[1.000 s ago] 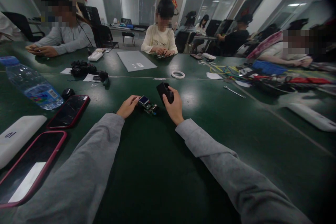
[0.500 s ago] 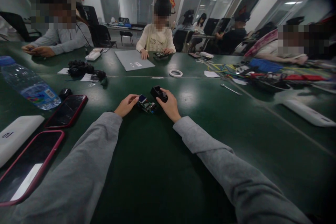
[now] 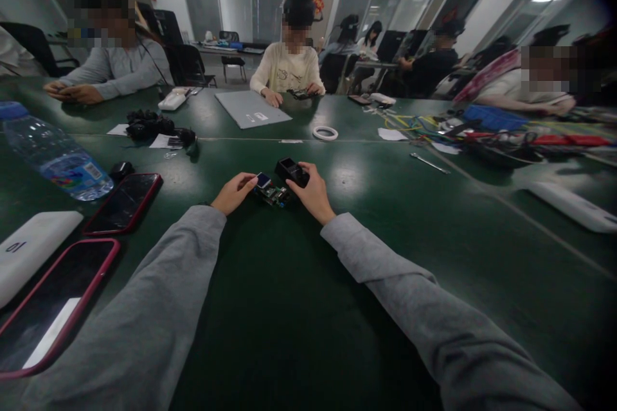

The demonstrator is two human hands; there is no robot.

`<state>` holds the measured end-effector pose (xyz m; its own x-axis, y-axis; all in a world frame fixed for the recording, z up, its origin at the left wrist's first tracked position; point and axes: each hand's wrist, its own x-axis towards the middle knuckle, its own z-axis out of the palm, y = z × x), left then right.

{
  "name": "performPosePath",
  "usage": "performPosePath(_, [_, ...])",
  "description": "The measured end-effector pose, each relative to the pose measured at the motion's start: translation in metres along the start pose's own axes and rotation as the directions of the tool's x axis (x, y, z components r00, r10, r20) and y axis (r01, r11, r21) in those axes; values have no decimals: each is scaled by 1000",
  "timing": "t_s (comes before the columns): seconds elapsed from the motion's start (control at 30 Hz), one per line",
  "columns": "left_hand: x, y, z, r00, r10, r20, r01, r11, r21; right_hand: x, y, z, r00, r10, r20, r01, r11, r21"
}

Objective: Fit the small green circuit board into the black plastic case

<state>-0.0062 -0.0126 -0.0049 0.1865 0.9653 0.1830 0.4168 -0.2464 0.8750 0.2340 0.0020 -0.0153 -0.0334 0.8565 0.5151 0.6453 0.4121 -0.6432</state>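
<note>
In the middle of the green table, my left hand pinches the left end of a small circuit board that carries a little screen. My right hand grips a black plastic case by its right end. The case has a rectangular window and sits just behind and above the board. Case and board are close together; whether they touch I cannot tell.
To the left are a water bottle, two phones in red cases and a white power bank. A tape roll and wrench lie beyond my hands. Several people sit around; one rests a hand by a grey panel.
My hands, the board and the case have hardly moved. Across the table, the person's hand has shifted on the grey panel, and the device there is tilted up more.
</note>
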Motion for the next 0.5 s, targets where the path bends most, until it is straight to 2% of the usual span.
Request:
performPosePath(0.1, [0, -1, 0, 1000, -10, 0, 10, 1000, 0, 1, 2, 2, 999, -8, -36, 9, 1000, 18])
performPosePath(0.3, [0, 0, 0, 1000, -19, 8, 19, 1000, -9, 2, 2, 3, 966, -7, -258, 39, 992, 117])
performPosePath(0.5, [0, 0, 0, 1000, -22, 6, 22, 999, -26, 3, 5, 3, 962, -6, -273, 33, 995, 95])
